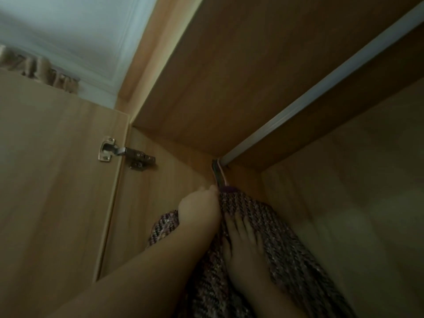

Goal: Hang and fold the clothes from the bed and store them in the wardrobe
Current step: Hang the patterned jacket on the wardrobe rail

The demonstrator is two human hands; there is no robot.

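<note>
Head view, tilted up. Wardrobe [229, 76] rail [321, 84] runs 8 to 2 o'clock. Knit sweater [275, 237] hangs at its 8 o'clock end. My left hand [199, 210], the nearer, pinches the collar; right hand [243, 251] lies flat on the knit, fingers straight. Hanger hook [217, 174] sits at 12 o'clock of the left hand.

Nothing to read here
I find no lettering or number on the wardrobe panel [229, 76], the hinge [128, 153] or the knitted garment [270, 226].
</note>
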